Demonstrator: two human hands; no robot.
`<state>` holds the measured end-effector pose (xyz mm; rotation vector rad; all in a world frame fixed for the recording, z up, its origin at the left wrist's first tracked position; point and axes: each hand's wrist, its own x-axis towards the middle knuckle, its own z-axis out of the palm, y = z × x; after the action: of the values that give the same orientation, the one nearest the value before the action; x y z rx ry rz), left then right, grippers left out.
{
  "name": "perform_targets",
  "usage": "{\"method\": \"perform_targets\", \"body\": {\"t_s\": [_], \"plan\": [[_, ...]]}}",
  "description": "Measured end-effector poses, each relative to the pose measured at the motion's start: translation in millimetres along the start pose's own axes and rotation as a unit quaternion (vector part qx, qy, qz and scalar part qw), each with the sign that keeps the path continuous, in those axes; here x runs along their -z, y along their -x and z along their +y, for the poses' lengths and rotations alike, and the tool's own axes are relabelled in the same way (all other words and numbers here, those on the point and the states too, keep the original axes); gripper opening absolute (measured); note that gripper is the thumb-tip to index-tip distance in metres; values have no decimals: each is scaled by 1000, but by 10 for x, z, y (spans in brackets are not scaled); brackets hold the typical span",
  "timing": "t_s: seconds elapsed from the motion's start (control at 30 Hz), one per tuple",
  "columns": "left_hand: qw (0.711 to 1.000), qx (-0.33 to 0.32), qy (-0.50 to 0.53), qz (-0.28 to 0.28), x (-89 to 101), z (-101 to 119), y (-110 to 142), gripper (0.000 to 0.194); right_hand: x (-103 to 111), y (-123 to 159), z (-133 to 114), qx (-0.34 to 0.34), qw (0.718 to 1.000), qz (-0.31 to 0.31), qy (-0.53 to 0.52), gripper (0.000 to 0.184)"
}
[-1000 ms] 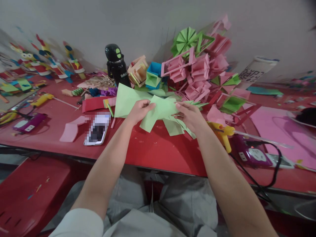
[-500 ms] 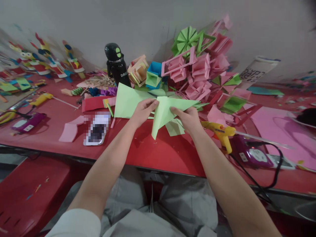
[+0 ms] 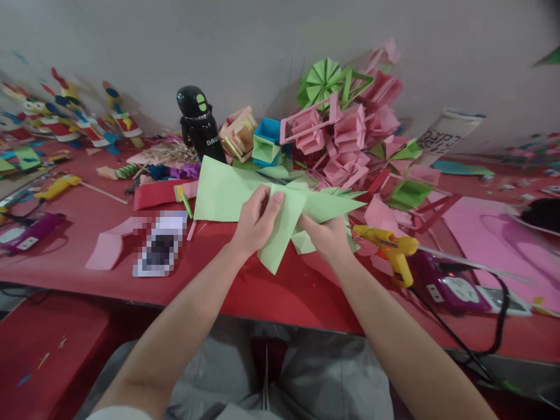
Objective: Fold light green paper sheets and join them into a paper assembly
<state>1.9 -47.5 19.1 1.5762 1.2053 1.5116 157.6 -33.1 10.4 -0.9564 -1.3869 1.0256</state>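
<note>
The green paper (image 3: 284,227) sits between the person's two hands, over the red table (image 3: 297,297). The left hand (image 3: 255,221) pinches it near the top, thumb pressed flat on the upper face and fingers curled beside it. The right hand (image 3: 328,238) is under the paper's right side — its thumb is at the lower edge, but the fingers are covered, so I cannot tell how firmly they close, if at all. The paper is pale green and plain, with one strip slanting down toward the person and a pointed flap (rather like a wing) reaching right. Behind the left hand lies a wider green sheet (image 3: 221,195); a yellow glue gun (image 3: 396,248) rests just right of the right hand.
</note>
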Motion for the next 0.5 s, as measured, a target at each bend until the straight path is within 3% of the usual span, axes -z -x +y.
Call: {"method": "perform_targets", "body": {"t_s": [0.23,0.4,0.5], "plan": [[998,9,36,-45,1,123,-91,49,106,-27,-127,-9,999,42,12,24],[977,95,151,-114,98,52,-372,66,218,-198,-59,-12,999,20,34,33],[962,148,208,-95,102,-22,-450,76,223,-251,8,-11,999,31,32,33]]}}
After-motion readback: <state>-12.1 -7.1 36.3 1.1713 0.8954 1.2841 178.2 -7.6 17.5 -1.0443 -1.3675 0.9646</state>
